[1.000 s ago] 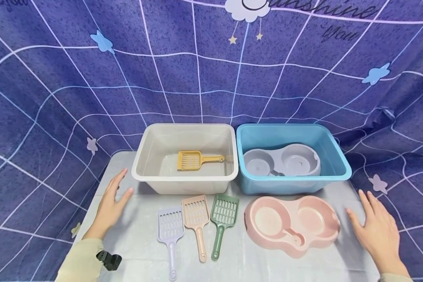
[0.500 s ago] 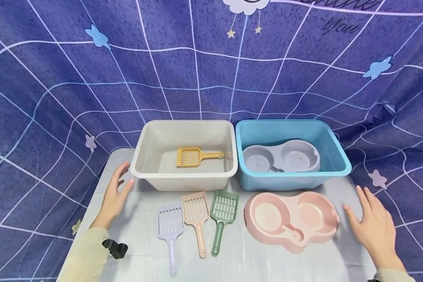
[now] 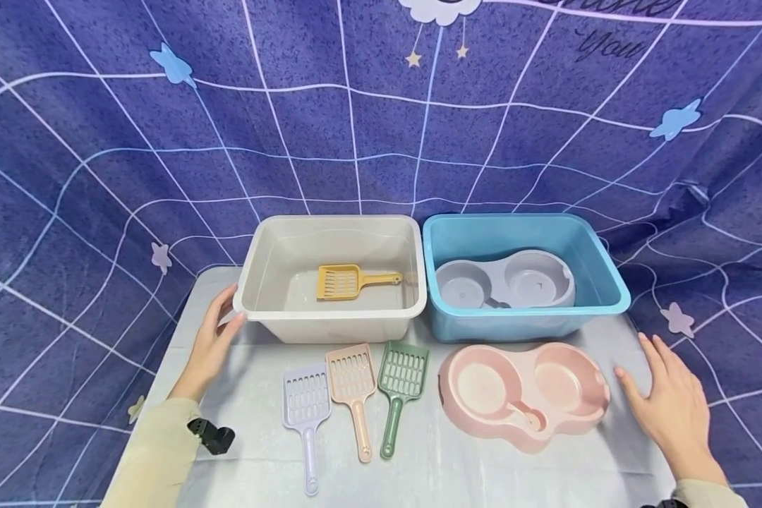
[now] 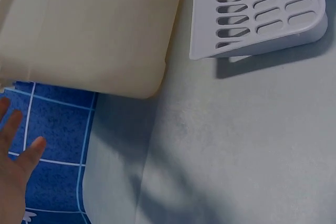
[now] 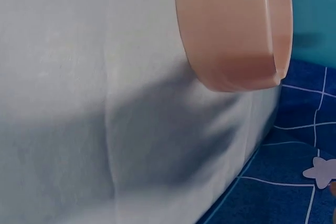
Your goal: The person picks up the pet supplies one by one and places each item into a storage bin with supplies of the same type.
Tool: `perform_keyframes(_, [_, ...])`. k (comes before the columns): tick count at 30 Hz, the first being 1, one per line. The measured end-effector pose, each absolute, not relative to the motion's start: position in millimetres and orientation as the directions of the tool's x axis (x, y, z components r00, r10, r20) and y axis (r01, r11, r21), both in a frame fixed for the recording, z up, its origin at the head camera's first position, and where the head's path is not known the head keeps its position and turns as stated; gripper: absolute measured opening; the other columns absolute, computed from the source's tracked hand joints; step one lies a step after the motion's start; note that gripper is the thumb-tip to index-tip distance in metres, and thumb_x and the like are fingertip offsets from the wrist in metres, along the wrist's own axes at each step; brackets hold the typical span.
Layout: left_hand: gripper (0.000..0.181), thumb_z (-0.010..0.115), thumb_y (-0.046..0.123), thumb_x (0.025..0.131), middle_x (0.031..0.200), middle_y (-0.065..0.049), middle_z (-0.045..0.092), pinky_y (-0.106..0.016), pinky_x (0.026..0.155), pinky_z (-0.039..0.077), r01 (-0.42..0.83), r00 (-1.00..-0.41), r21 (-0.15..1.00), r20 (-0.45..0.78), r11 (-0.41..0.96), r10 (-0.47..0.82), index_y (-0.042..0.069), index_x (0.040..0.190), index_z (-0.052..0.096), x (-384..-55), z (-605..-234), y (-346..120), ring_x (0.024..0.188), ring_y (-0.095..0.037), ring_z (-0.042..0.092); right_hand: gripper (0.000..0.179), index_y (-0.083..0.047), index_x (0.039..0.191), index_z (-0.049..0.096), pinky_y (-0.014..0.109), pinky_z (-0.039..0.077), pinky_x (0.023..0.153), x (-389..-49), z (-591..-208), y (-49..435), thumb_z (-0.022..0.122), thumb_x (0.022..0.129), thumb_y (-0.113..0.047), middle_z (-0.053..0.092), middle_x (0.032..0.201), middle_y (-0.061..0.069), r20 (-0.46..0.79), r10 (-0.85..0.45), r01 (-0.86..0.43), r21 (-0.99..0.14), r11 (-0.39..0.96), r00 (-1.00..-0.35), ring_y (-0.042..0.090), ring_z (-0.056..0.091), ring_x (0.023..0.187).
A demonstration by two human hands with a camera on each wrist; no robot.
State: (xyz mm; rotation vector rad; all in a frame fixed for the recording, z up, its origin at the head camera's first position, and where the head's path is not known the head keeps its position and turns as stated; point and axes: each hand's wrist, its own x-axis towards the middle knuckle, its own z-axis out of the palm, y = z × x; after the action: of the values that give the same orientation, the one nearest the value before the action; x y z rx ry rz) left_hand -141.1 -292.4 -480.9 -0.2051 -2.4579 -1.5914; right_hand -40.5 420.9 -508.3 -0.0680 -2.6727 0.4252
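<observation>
In the head view my left hand [image 3: 211, 346] is at the left front corner of a beige litter box [image 3: 330, 329], its fingertips right at the rim. The left wrist view shows that hand [image 4: 16, 166] with fingers spread beside the box's wall [image 4: 94, 30]. Inside the box lies a yellow litter scoop [image 3: 339, 283]. My right hand [image 3: 672, 402], fingers extended and holding nothing, hovers right of a pink double pet bowl [image 3: 527, 395]. Only the bowl's end [image 5: 226, 35] shows in the right wrist view.
A blue litter box [image 3: 521, 326] with a grey double bowl [image 3: 498, 271] inside stands beside the beige one. In front lie a lavender scoop [image 3: 309, 423], a peach scoop [image 3: 358, 413] and a green scoop [image 3: 394, 416]. Behind the table hangs a blue patterned curtain [image 3: 330, 127].
My left hand has moved right and slightly forward, up to the beige box's corner. The right hand has shifted only slightly. The head view has tilted down a little.
</observation>
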Motion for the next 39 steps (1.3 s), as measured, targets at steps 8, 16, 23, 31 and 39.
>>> perform_keyframes(8, [0.056,0.05,0.013,0.103,0.151,-0.021,0.036,-0.008,0.093,0.036,0.24,-0.966,0.892,0.258,0.383,0.005,0.008,0.155,0.029,-146,-484,-290,0.126,0.003,0.038,0.078,-0.021,0.157,0.029,0.067,0.007,0.113,-41,-505,431,0.06,0.092,-0.051,0.026,0.159,0.018,0.355,-0.023,-0.076,-0.137,0.988,-0.935,0.035,0.016,0.148])
perform_keyframes(16, [0.058,0.05,0.017,0.104,0.153,-0.019,0.035,-0.009,0.092,0.036,0.202,-0.975,0.893,0.223,0.403,-0.005,0.011,0.156,0.027,-149,-488,-293,0.126,0.004,0.037,0.081,-0.025,0.157,0.03,0.069,0.009,0.112,-39,-506,431,0.057,0.09,-0.061,0.027,0.159,0.016,0.369,-0.063,-0.106,-0.097,0.99,-0.927,0.031,0.014,0.149])
perform_keyframes(23, [0.059,0.051,0.016,0.103,0.155,-0.017,0.032,-0.011,0.094,0.036,0.207,-0.976,0.904,0.215,0.373,0.023,0.014,0.157,0.026,-151,-487,-292,0.13,0.0,0.037,0.083,-0.024,0.156,0.032,0.069,0.013,0.111,-36,-503,427,0.054,0.089,-0.066,0.028,0.159,0.015,0.399,-0.085,-0.131,-0.09,0.987,-0.913,0.03,0.016,0.149])
perform_keyframes(31, [0.06,0.051,0.018,0.104,0.159,-0.016,0.027,-0.011,0.094,0.035,0.181,-0.983,0.903,0.182,0.389,0.036,0.014,0.158,0.025,-154,-481,-288,0.142,-0.032,0.03,0.083,-0.022,0.154,0.037,0.067,0.015,0.112,-35,-502,415,0.041,0.09,-0.075,0.031,0.158,0.014,0.454,-0.098,-0.168,-0.115,0.979,-0.885,0.03,0.02,0.147])
perform_keyframes(39, [0.059,0.05,0.015,0.103,0.157,-0.024,0.026,-0.01,0.092,0.036,0.192,-0.981,0.903,0.192,0.384,0.039,0.001,0.154,0.025,-143,-453,-273,0.14,-0.041,0.029,0.085,-0.019,0.15,0.042,0.063,0.013,0.115,-36,-502,398,0.027,0.091,-0.078,0.037,0.153,0.019,0.496,-0.14,-0.22,-0.108,0.969,-0.857,0.035,0.027,0.144])
